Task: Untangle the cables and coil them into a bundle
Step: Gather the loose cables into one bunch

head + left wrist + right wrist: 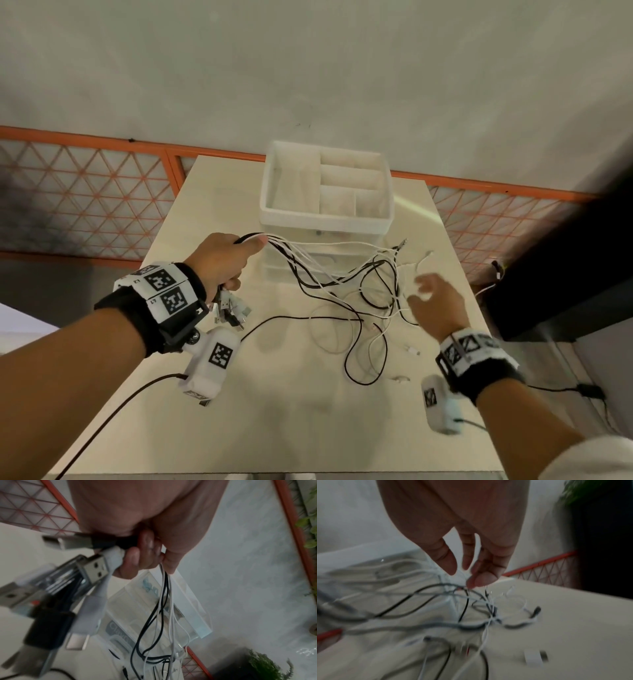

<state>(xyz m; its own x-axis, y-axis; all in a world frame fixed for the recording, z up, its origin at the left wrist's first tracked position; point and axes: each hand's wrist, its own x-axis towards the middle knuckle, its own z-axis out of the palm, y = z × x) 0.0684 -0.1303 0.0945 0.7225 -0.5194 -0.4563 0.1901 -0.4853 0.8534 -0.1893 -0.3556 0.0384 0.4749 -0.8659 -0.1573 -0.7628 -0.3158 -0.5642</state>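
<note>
From the head camera, the left hand (221,262) is clenched round a gathered bunch of thin black and white cables (346,277), their metal USB plugs (229,310) dangling just below the fist. The strands fan out from its thumb side towards the right hand (433,305), sagging into loose loops on the pale worktop (291,394) between the two hands. Beyond the left hand stands a white plastic compartment organiser (325,185). The right hand hovers over the far ends, fingers spread and blurred; whether it pinches a strand is not clear here.

Left wrist view: fingers (137,557) curled tight on the plug necks, cords trailing down past the thumb.

Right wrist view: fingertips (481,580) hang loose right at the knot of crossed cords (471,605), seemingly holding nothing.

These leads look light, limp and slippery, so they will slide and snag at crossings. Best purchase, I'd say, is near the stiffer plug ends, drawing one strand free at a time.
</note>
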